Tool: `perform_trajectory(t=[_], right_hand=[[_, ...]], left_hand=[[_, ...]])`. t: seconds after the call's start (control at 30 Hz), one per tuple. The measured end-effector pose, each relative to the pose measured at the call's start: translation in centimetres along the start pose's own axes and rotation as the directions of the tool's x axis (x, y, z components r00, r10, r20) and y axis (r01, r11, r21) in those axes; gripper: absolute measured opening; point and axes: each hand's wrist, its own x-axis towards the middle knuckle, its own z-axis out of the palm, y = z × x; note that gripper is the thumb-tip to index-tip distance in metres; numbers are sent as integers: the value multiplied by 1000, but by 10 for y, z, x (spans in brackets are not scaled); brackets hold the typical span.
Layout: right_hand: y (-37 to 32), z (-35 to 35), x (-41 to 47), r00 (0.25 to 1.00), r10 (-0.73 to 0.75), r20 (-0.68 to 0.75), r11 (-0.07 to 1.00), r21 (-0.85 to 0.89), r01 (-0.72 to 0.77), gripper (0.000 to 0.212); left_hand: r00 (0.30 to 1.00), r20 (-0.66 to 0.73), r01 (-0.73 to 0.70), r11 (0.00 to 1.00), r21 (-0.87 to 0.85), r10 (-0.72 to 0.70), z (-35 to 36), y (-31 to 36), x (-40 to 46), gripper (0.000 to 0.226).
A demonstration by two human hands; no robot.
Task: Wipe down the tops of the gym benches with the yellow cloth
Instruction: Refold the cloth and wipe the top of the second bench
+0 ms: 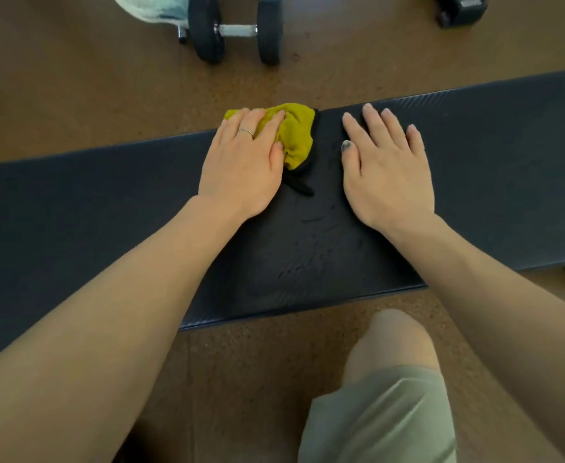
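Now the left hand (244,158) lies flat with straight fingers pressing the bunched yellow cloth (294,135) onto the bench (107,195), at the pad's far edge. A thin ring sits on one finger. Just beside the cloth, the right hand (388,172) rests spread, palm down, on the dark pad, holding nothing; its thumbnail looks dark. Faint streaks mark the pad between the wrists. Beyond the far edge, a dumbbell (236,30) lies on the brown floor (74,95).
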Motion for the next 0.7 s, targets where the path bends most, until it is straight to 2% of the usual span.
perform_trajectory(t=[0.13, 0.3, 0.7], right_hand=[[2, 2, 0, 1000, -17, -15, 1000, 15, 17, 56], [5, 3, 0, 999, -13, -43, 999, 30, 15, 56], [-9, -8, -1, 999, 50, -6, 998, -34, -50, 51]], left_hand=[[997, 58, 54, 998, -28, -52, -8, 14, -34, 56], [995, 83, -44, 999, -20, 46, -11, 30, -116, 57], [998, 46, -51, 997, -54, 53, -5, 23, -32, 53]])
